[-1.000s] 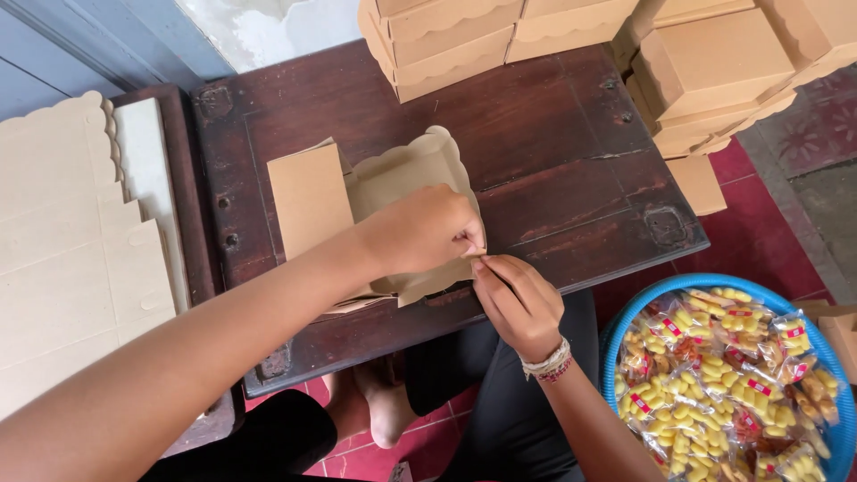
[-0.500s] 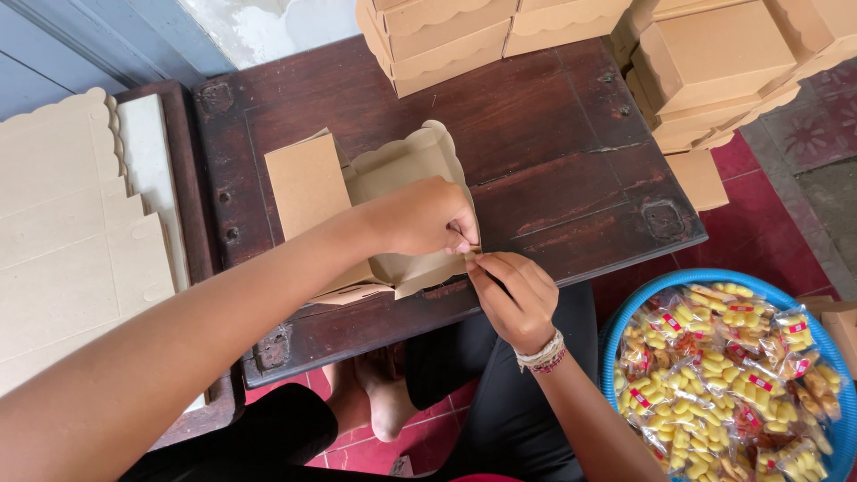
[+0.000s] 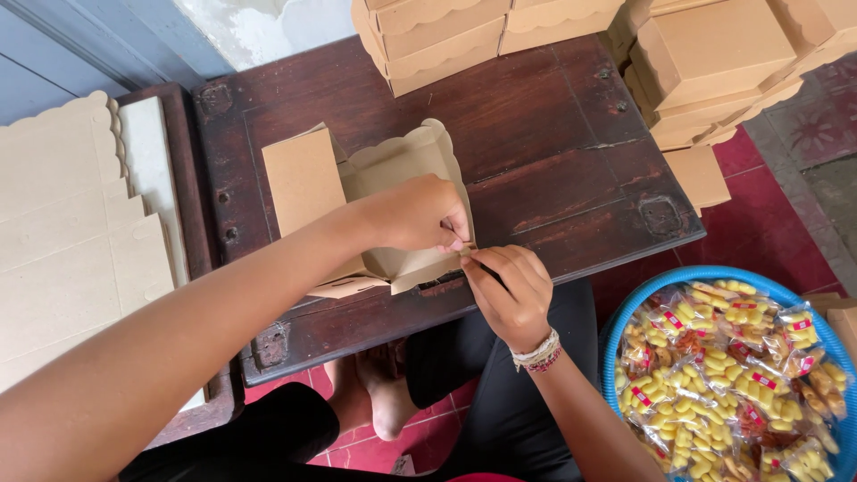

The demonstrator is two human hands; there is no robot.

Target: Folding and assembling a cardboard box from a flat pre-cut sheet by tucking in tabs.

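A brown cardboard box, partly folded with a scalloped flap, lies on the dark wooden table in the head view. My left hand presses on the box's near right side, fingers curled over its edge. My right hand, with bead bracelets at the wrist, pinches the box's near right corner just below the left hand's fingertips. The two hands touch at that corner. One flat side panel of the box sticks out to the left.
Finished brown boxes are stacked at the table's far edge and far right. Flat scalloped box blanks lie stacked at the left. A blue basin at the lower right holds several small bags of yellow snacks.
Both hands have stayed at the box's near right corner. The box has turned slightly, and its near corner now sits closer to the table's front edge.
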